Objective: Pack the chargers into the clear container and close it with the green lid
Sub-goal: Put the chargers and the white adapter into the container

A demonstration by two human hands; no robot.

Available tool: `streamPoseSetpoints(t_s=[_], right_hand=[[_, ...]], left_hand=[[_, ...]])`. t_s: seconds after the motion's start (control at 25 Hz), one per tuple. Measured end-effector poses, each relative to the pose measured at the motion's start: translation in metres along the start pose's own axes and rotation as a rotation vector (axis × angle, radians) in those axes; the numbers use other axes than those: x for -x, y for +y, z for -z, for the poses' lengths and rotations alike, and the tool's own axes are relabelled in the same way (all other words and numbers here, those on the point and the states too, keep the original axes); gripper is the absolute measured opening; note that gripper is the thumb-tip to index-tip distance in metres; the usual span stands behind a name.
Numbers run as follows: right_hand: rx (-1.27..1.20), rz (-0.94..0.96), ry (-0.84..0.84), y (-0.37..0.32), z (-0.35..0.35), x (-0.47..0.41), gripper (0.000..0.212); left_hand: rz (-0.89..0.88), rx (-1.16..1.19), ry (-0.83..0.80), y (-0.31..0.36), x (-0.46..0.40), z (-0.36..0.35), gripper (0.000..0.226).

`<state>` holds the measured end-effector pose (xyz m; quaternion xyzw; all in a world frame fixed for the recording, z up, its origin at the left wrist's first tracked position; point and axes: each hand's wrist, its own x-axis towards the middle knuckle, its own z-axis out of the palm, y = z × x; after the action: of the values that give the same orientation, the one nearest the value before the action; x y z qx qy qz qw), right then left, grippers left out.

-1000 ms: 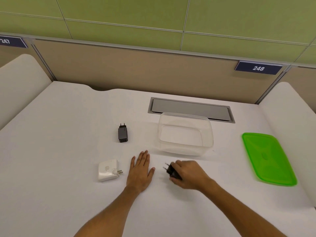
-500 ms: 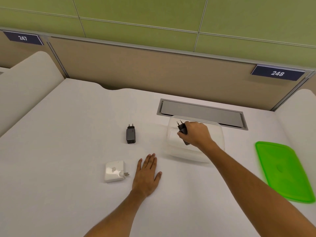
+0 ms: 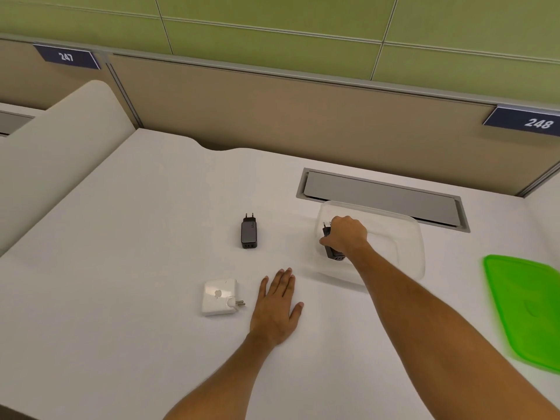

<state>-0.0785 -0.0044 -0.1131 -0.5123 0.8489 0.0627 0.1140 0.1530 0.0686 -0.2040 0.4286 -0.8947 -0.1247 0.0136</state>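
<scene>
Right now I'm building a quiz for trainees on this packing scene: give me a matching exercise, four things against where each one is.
Things:
1. white charger
2. black charger on the table
3. green lid
4. left hand

Places:
A. flat on the table, palm down, beside the white charger
B. far right of the table, right of the clear container
C. nearest the left hand, plug pins pointing right
D. left of the clear container, pins pointing away

Pairs: 1-C, 2-D, 3-B, 4-A

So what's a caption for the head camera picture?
Right hand lowers a black charger into the clear container.
</scene>
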Motion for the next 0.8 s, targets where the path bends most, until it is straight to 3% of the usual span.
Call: streamPoseSetpoints(t_s=[0.36,0.56,0.72,0.8], right_hand=[[-0.011,-0.027,-0.016,-0.002,-0.006,0.003,0.046],[0.034,-0.012,0.213,-0.024,0.025,0.013,0.011],[-0.119,0.105,0.449,-0.067,0.046,0.037,0.023],[-0.156,0.273,0.409,-0.090,0.044,0.052,0.021]], left_hand=[[-0.001,0.011,-0.019,0.000,-0.001,-0.001,0.067],[0.005,0.013,-0.017,0.000,-0.001,-0.002,0.067],[0.007,0.009,-0.006,0.001,-0.002,0.001,0.067],[0.012,0.006,-0.005,-0.001,-0.001,0.001,0.068]])
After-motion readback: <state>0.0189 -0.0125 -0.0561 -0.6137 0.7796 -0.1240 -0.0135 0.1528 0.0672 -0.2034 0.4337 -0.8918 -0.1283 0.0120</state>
